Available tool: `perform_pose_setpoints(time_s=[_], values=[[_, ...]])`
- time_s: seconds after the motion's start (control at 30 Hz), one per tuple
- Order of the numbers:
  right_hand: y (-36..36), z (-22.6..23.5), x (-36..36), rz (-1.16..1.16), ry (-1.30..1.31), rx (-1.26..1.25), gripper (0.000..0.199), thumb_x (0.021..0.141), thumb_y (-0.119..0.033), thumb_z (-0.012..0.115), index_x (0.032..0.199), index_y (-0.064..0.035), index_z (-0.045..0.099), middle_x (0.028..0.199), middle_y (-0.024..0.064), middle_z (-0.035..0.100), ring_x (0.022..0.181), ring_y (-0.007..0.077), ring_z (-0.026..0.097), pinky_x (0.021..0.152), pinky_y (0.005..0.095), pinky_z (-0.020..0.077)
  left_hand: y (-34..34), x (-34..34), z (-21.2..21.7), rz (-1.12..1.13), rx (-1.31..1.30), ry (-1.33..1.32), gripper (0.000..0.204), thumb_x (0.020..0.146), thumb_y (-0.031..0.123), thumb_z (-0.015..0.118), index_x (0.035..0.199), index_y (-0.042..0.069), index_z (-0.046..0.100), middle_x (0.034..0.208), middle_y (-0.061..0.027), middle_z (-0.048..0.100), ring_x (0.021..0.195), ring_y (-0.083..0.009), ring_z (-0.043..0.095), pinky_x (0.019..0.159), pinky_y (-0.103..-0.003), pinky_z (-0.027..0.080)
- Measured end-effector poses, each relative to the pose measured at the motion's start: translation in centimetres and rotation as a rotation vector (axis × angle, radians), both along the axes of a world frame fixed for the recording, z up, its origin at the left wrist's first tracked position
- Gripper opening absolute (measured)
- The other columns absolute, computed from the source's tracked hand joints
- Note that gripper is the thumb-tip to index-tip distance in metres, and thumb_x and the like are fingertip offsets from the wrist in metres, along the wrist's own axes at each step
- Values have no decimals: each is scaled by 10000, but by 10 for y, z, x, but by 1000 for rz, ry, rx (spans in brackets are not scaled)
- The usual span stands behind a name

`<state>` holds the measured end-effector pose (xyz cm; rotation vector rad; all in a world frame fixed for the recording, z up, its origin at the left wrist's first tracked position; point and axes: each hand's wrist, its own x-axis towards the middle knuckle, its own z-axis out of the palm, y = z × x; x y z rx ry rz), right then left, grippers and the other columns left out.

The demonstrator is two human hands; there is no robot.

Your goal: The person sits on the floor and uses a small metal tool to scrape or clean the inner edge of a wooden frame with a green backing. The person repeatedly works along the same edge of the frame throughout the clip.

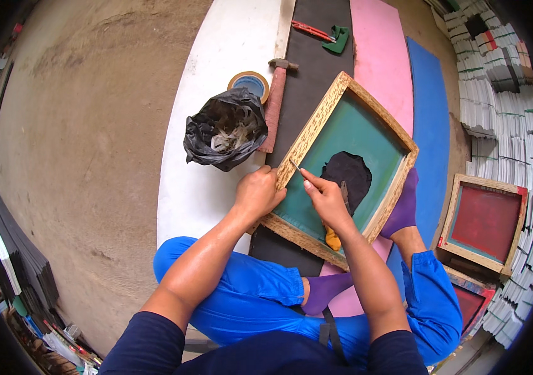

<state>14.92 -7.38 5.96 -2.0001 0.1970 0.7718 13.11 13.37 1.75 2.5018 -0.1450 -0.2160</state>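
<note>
A wooden screen-printing frame [390, 211] with green mesh lies tilted over my legs and the foam mats. My left hand [258, 195] is closed around its left side. In my right hand [328, 199] is a thin pointed tool [295, 165], index finger stretched along it, its tip against the inner edge of that same side. The rest of the tool is hidden by my hand. Beneath this hand, a black cloth-like piece [355, 172] lies on the mesh. Something orange [333, 239] shows beside my right wrist, partly covered, its kind unclear.
Left of the frame stands a black plastic bag [228, 128] holding scraps, near a tape roll [249, 83] and a hammer [274, 106]. Red-handled pliers [312, 30] lie farther off. At right are another frame [508, 219] with red mesh and stacked white bundles [498, 106].
</note>
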Motion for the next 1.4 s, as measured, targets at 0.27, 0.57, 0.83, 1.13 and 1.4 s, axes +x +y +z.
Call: perform_pose_setpoints(time_s=[0.27,0.57,0.83,1.13,1.4], values=[[-5,-1,13,-171,295,217,402,1106,-286,597,1489,-170,639,768,-44,605,619,84,550,508,260,438,4,-1,-1,4,-18,-2,354,785,292,828,948,5,700,932,-160,689,833,-371,734,748,-464,609],[-3,8,-4,108,-259,-193,361,1054,-302,633,1392,-199,702,967,228,769,882,370,775,840,442,585,2,2,3,-1,-14,31,364,788,301,829,962,5,708,934,-160,685,841,-373,733,750,-469,609],[9,28,-7,203,-337,-447,339,1047,-330,604,1369,-295,707,862,245,741,846,464,735,781,568,583,3,3,2,-17,-19,23,358,787,300,828,955,8,706,924,-162,688,831,-374,733,744,-471,609],[16,25,-3,270,-304,-480,351,1054,-301,611,1393,-259,692,817,239,732,780,432,730,717,545,574,-2,1,-2,-4,-24,-4,352,791,293,828,963,9,711,930,-168,691,838,-380,731,752,-475,605],[-14,-33,-11,63,-232,-17,453,1053,-201,648,1498,-128,610,908,182,780,764,202,742,724,378,565,0,3,2,-16,-11,-6,350,788,293,821,958,7,715,930,-165,694,835,-370,736,754,-468,609]])
